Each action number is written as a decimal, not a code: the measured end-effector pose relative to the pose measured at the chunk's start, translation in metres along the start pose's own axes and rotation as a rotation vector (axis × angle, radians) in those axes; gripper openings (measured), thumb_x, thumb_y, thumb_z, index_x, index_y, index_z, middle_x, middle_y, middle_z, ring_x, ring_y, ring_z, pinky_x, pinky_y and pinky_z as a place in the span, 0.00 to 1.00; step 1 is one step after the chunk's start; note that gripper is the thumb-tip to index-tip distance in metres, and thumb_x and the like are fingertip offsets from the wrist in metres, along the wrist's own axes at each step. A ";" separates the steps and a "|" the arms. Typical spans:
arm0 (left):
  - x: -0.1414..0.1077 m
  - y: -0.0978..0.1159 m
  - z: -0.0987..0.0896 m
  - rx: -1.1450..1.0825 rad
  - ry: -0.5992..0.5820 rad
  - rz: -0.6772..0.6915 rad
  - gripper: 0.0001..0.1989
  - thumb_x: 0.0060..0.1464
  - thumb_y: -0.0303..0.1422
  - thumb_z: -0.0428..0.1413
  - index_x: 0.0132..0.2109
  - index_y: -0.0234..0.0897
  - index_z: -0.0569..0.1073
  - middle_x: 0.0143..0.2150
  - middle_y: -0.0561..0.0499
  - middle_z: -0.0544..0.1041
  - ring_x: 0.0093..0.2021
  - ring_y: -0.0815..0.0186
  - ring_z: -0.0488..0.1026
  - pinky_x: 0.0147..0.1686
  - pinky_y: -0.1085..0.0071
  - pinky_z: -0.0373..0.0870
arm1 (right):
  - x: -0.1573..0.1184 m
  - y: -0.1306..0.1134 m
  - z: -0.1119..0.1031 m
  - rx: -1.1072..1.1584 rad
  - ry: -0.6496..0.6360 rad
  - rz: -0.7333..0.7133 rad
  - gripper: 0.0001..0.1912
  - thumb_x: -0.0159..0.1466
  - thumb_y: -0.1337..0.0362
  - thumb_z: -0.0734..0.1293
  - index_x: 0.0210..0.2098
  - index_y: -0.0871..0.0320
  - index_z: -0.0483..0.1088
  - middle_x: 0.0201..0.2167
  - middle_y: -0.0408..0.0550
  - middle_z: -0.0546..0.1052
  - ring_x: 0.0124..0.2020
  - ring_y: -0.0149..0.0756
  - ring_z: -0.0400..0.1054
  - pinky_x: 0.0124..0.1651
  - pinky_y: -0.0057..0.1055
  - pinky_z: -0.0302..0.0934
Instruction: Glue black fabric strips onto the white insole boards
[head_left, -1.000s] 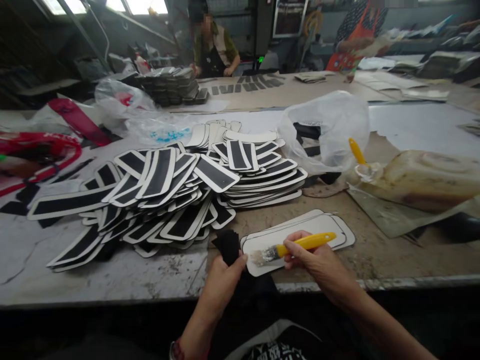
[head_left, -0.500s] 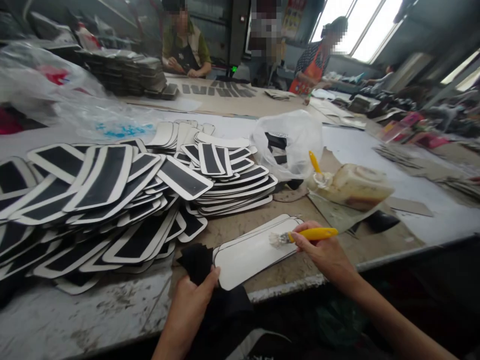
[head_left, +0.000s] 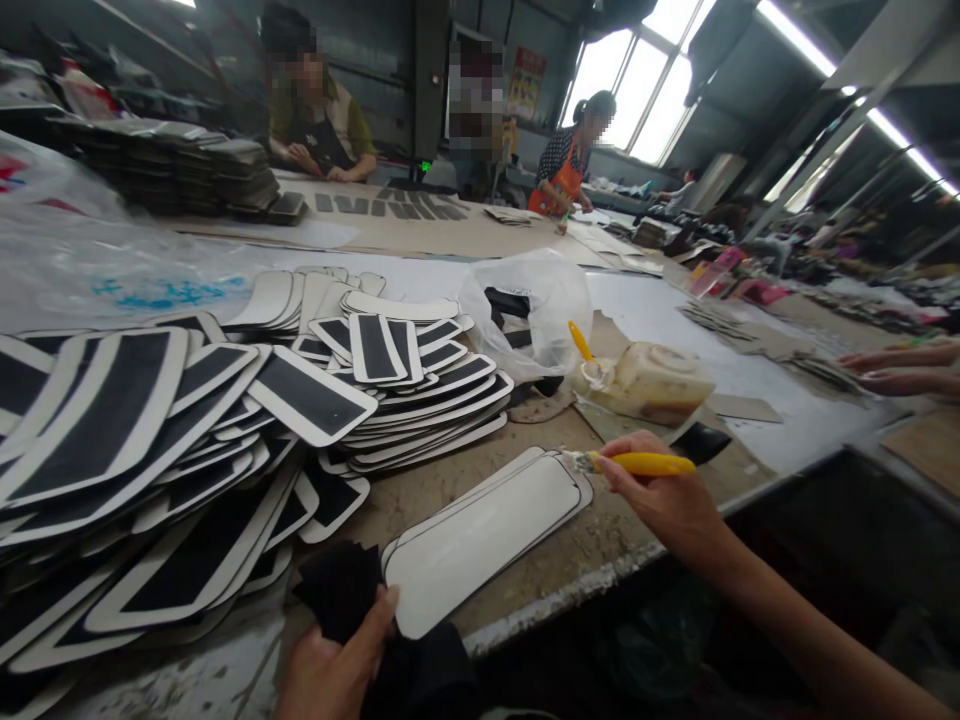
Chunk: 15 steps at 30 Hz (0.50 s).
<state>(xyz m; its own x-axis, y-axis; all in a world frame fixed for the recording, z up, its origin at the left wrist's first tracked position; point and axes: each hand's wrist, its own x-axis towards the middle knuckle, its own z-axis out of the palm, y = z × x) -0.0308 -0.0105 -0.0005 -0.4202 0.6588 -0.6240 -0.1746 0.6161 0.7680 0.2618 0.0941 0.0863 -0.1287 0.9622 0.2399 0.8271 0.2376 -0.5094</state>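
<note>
White rounded panels (head_left: 487, 540) lie in a small stack near the table's front edge. My right hand (head_left: 660, 500) is closed round a yellow-handled brush (head_left: 649, 464), its bristles at the far right end of the top panel. My left hand (head_left: 341, 650) is at the near left end, thumb against the panel's edge; a bunch of black cloth (head_left: 341, 588) is beside it, and its other fingers are mostly hidden. To the left, a large heap of white-edged black panels (head_left: 311, 395) covers the table. Beyond the brush sits a cream-coloured container (head_left: 660, 380) with another yellow-handled tool (head_left: 580, 342) beside it.
A clear plastic bag (head_left: 525, 310) holding black pieces stands behind the panels. Another plastic bag (head_left: 150, 270) lies at the left. Two people work across the table, near dark stacks (head_left: 172, 165) and flat strips. Another person's hands reach in at the right.
My right hand has moved the brush along the top panel to its far right end. The view has shifted, so most things appear further left. My left hand stays at the panel's near end.
</note>
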 end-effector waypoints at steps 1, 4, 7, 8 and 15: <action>0.000 -0.001 0.000 0.014 0.008 0.005 0.27 0.29 0.53 0.64 0.28 0.33 0.75 0.16 0.54 0.67 0.20 0.65 0.63 0.22 0.69 0.58 | -0.004 -0.002 0.005 0.008 0.008 -0.042 0.07 0.63 0.59 0.62 0.32 0.54 0.68 0.32 0.48 0.72 0.36 0.41 0.67 0.43 0.39 0.62; -0.001 -0.002 -0.001 0.022 0.010 0.005 0.24 0.30 0.52 0.64 0.24 0.34 0.74 0.16 0.53 0.68 0.21 0.64 0.65 0.22 0.69 0.61 | -0.023 -0.017 0.028 0.042 -0.037 -0.164 0.06 0.64 0.64 0.60 0.34 0.55 0.68 0.31 0.49 0.71 0.36 0.40 0.67 0.42 0.38 0.64; -0.001 -0.004 -0.003 -0.009 -0.032 -0.007 0.24 0.30 0.53 0.64 0.24 0.34 0.73 0.15 0.54 0.67 0.21 0.65 0.64 0.23 0.69 0.60 | -0.044 -0.039 0.050 0.125 -0.125 -0.234 0.08 0.64 0.68 0.58 0.34 0.55 0.68 0.32 0.50 0.70 0.34 0.39 0.68 0.38 0.36 0.66; 0.000 -0.005 -0.003 -0.014 -0.045 -0.002 0.24 0.30 0.52 0.64 0.24 0.34 0.74 0.15 0.55 0.66 0.20 0.66 0.64 0.24 0.69 0.60 | -0.048 -0.046 0.053 0.176 -0.144 -0.249 0.07 0.64 0.69 0.58 0.35 0.55 0.67 0.31 0.50 0.71 0.34 0.38 0.68 0.37 0.34 0.66; -0.005 -0.004 0.000 -0.075 -0.049 0.065 0.24 0.32 0.51 0.64 0.26 0.33 0.74 0.14 0.57 0.63 0.19 0.70 0.58 0.22 0.72 0.53 | -0.046 -0.039 0.047 0.088 0.008 -0.199 0.07 0.63 0.66 0.61 0.38 0.54 0.69 0.34 0.51 0.73 0.38 0.42 0.69 0.43 0.40 0.66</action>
<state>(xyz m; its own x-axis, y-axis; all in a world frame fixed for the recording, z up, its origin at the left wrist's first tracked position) -0.0278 -0.0163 0.0000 -0.3890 0.7177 -0.5775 -0.2158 0.5384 0.8146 0.2099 0.0472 0.0566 -0.2796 0.8943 0.3495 0.7346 0.4336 -0.5218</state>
